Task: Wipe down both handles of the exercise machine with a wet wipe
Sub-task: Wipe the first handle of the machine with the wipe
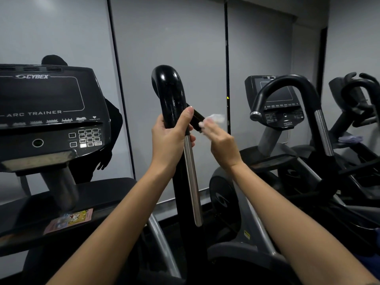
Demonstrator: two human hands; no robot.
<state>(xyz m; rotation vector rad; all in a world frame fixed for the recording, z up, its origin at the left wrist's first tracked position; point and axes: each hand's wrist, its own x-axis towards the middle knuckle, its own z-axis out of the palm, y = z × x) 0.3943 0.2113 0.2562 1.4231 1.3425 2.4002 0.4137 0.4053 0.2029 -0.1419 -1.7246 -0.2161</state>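
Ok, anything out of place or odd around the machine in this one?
One thing: a colourful packet lies loose and askew on the machine's dark ledge below the console. Otherwise nothing stands out; the wet wipe is blurred.

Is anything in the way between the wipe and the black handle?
Nothing visible. The right hand holds the wipe just right of the handle, with only open air between them. The left hand grips the handle lower down, so its curved top is free to wipe.

Console (47, 112) left of handle (170, 95); second machine (287, 112) right, behind.
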